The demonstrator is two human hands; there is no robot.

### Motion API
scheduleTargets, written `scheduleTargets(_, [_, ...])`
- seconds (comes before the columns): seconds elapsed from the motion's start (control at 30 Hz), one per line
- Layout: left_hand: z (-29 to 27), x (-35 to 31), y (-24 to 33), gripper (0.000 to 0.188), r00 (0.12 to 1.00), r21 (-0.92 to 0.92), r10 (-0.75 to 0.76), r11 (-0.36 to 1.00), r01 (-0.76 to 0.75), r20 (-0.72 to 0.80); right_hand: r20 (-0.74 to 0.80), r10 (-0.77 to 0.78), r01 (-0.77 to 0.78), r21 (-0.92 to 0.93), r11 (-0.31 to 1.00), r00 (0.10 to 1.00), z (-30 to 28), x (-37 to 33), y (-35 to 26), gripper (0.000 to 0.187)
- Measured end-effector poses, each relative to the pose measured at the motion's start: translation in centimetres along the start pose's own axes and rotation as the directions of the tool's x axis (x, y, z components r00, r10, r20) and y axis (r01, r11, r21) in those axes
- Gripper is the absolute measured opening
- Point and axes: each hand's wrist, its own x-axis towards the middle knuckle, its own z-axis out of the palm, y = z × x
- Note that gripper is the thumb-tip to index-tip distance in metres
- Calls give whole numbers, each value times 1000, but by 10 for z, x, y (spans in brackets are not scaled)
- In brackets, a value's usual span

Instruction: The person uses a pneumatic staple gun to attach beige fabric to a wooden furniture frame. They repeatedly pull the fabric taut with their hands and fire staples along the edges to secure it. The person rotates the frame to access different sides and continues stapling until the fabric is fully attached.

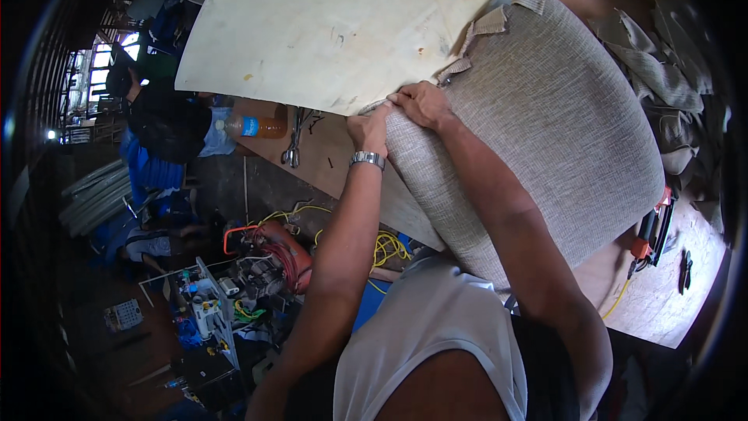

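Observation:
An upholstered piece in grey-beige woven fabric [545,117] leans in front of me, its side rounding down toward my body. A wide cream panel [312,23] adjoins its far left edge. Along that seam, folded fabric flaps [488,25] stick up. My left hand [370,131], below a metal-band watch [367,159], pinches the fabric edge at the near corner by the panel. Close beside it, my right hand [423,105] is closed on the same edge, fingers bent and almost touching the left. Whatever lies beneath the fingertips is hidden.
Scissors [291,140] and a bottle of amber liquid [262,126] lie on the board at left. On the right are a red-and-black staple gun [650,226], pliers [686,271] and fabric scraps [658,78]. A red compressor [290,253] and yellow hose [387,249] sit below; a person [167,113] is at left.

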Motion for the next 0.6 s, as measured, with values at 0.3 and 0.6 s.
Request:
scheduleTargets(0.3, [9, -26, 25, 52, 958, 268, 202, 953, -144, -202, 35, -17, 16, 21, 1000, 999, -4, 1, 7, 30])
scheduleTargets(0.6, [19, -33, 25, 58, 964, 280, 188, 951, -130, -190, -170, -127, 102, -145, 984, 977, 20, 2, 20, 22])
